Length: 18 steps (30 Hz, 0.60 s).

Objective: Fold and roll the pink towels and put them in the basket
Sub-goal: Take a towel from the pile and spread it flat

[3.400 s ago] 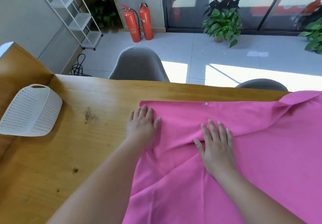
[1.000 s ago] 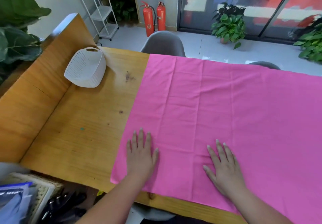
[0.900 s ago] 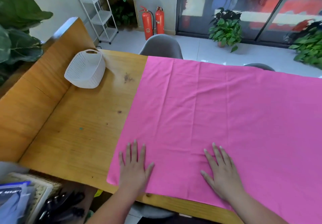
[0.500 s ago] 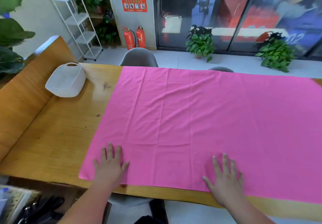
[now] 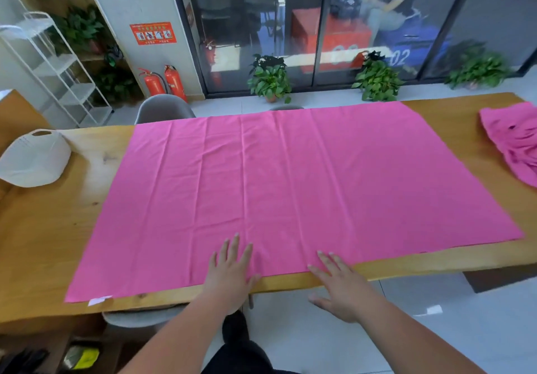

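A large pink towel [image 5: 284, 187] lies spread flat over the wooden table [image 5: 43, 228], its near edge along the table's front edge. My left hand [image 5: 231, 272] lies flat with straight fingers on the towel's near edge, near the middle. My right hand [image 5: 340, 286] is flat and spread at the table's front edge, its fingertips just touching the towel's hem. A white perforated basket [image 5: 33, 158] lies tipped on the table at the far left. A second pink towel [image 5: 514, 144] lies crumpled at the table's right end.
Grey chairs stand behind the table [image 5: 162, 109] and under its near side [image 5: 139, 315]. A white label [image 5: 98, 300] sticks out at the towel's near left corner. Potted plants, two fire extinguishers and a white shelf rack stand on the floor beyond.
Both hands have slid back over the towel to its near edge, smoothing it flat. The view has pulled back and swung right, and the second towel has come into sight.
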Tool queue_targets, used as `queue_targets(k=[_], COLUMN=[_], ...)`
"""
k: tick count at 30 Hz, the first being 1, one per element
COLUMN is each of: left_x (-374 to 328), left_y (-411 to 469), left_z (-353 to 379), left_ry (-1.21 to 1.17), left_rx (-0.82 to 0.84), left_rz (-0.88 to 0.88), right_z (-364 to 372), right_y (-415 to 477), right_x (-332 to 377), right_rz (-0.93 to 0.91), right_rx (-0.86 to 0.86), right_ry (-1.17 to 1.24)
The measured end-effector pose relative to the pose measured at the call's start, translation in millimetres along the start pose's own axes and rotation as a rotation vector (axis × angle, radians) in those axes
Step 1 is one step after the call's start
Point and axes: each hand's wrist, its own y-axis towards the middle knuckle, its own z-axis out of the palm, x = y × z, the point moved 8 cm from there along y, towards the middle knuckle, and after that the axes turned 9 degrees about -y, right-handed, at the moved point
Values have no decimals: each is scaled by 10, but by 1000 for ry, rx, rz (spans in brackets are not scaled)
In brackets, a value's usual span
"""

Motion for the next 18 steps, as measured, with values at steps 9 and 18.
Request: queue_targets(k=[9,18], left_x=[-887,-2019], left_y=[392,1487], left_z=[100,151], left_ry=[49,3], left_rx=[47,31], left_rz=[176,325], right_z=[3,-47], right_y=[-198,-130], right_x=[-1084,-2375], right_rz=[314,484], right_rx=[-61,2], right_ry=[104,64])
